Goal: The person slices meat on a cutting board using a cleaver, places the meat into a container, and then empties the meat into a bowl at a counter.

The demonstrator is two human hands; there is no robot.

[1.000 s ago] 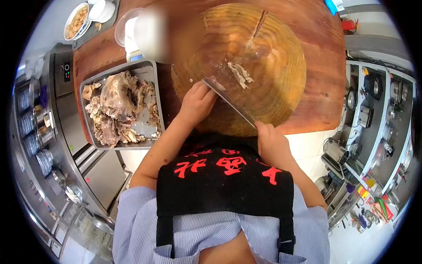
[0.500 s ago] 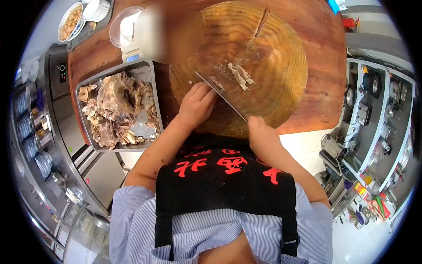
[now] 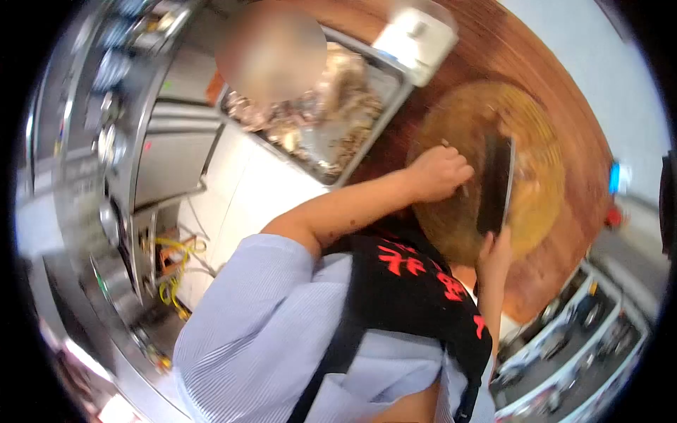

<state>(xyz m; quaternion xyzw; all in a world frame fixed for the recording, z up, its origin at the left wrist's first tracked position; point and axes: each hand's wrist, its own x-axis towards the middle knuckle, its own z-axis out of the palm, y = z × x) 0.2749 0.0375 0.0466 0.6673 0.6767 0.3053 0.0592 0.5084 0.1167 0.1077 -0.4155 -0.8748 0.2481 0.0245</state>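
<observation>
My right hand [image 3: 496,248] grips a cleaver [image 3: 496,187] by its handle end. The wide dark blade slants over the round wooden chopping board [image 3: 539,208], its bright edge facing right. Left of the blade, my left hand [image 3: 443,173] rests low over the board with its fingers curled closed. A small sliver seems to show by its fingertips, but blur hides what they hold. Pale scraps lie on the board near the blade's far end, too smeared to make out well.
Left of the board is a metal tray [image 3: 373,134] of cooked meat and bones, partly covered by a blurred patch. A white scale [image 3: 416,35] stands behind it on the wooden table [image 3: 564,84]. Metal shelves [image 3: 564,352] stand at lower right.
My view has swung left, so the board now appears further right. The cleaver has gone from edge-on to showing its broad face, apart from my left hand. My right hand keeps its grip.
</observation>
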